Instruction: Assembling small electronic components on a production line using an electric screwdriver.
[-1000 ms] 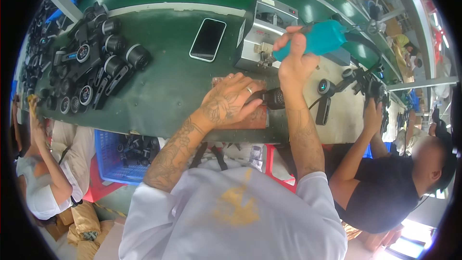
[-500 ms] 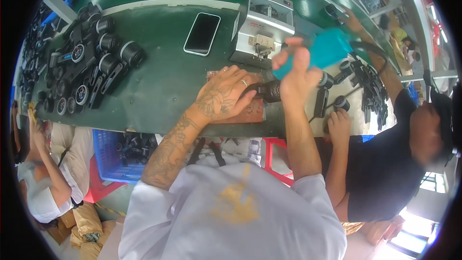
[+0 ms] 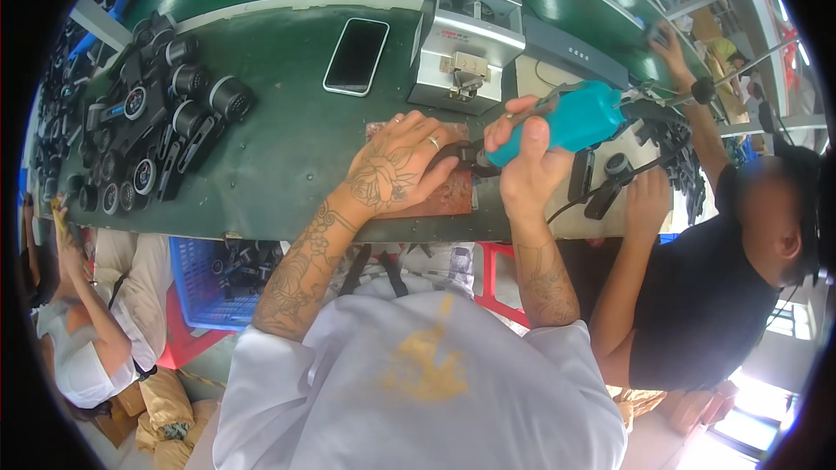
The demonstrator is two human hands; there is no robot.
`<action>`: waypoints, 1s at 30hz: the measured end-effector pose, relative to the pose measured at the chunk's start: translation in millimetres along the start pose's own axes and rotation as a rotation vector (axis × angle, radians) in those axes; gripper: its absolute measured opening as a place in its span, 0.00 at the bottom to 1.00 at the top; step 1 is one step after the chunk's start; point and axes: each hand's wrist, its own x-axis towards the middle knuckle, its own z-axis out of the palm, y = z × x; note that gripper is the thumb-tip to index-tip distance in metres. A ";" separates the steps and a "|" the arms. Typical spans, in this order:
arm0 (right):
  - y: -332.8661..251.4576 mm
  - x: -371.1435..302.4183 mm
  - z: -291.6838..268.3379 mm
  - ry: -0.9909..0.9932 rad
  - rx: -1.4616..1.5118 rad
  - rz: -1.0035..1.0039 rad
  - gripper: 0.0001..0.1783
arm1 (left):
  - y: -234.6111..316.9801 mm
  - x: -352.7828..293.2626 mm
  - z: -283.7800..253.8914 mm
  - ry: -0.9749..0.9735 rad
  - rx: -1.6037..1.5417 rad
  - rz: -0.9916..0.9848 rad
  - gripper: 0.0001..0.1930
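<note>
My left hand (image 3: 399,165) lies over a reddish-brown pad (image 3: 451,200) on the green worktable and grips a black handled part (image 3: 461,155), mostly covered by the fingers. Wrapped round a teal corded power tool, which looks like an electric screwdriver (image 3: 592,117), is my right hand (image 3: 529,165). The tool is tilted, its nose pointing down and left at the right end of the black part. Whether its tip touches the part is hidden by my right hand.
A grey metal machine (image 3: 470,43) stands just beyond my hands, with a phone (image 3: 356,57) left of it. Many black parts (image 3: 148,113) are heaped at the left. A co-worker (image 3: 697,296) sits close on the right. Below the table edge is a blue crate (image 3: 198,283).
My right hand has brought the teal tool lower and left, against or near the black part's end. The left hand keeps its hold. The co-worker's near hand has shifted right.
</note>
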 end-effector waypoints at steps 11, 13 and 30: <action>16.6 -2.5 1.9 0.008 0.039 -0.025 0.23 | 2.9 9.3 -7.7 -0.013 0.067 0.058 0.17; 18.5 -5.3 1.5 0.018 0.068 -0.014 0.22 | 3.9 7.3 -7.8 -0.003 0.060 0.018 0.15; -33.4 -89.3 -39.8 0.204 0.159 0.063 0.41 | -70.7 -100.9 -153.5 1.146 -0.249 -0.672 0.20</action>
